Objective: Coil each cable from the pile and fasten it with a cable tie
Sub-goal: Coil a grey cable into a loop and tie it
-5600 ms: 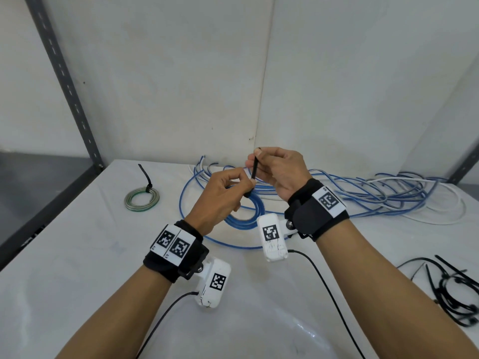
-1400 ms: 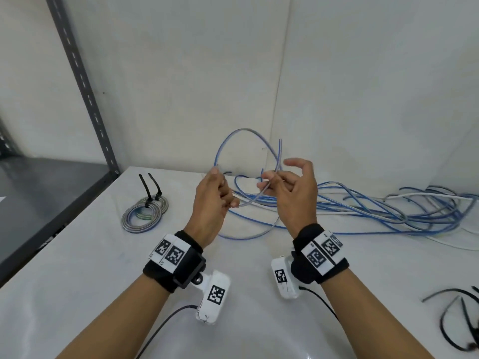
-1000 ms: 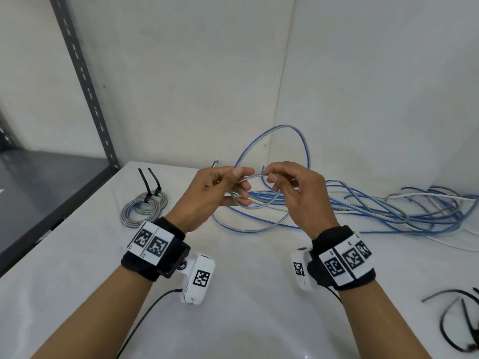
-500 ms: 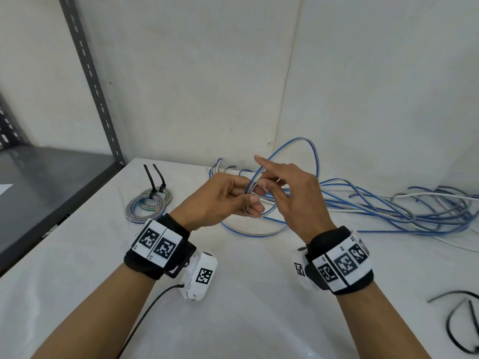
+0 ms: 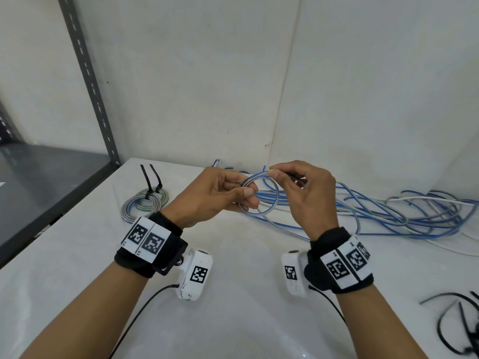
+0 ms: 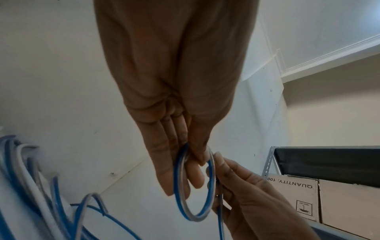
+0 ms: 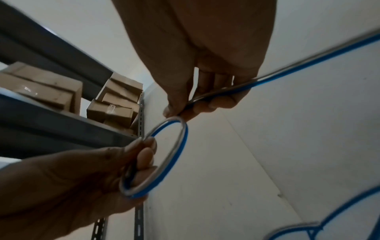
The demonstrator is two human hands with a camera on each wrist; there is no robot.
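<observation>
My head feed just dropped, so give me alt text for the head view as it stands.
Both hands hold a small blue-and-grey cable loop above a white table: the left hand grips its left side, the right hand pinches its top. Loose cables lie behind, two tied coils far left.

Blue-and-grey cable [image 5: 261,195] wound into a small loop, held above the tabletop [image 5: 233,294], tail trailing right into the tangled blue and white pile [image 5: 404,211], two tied coils [image 5: 143,203] far left, loose black ties [image 5: 456,325] near right
</observation>
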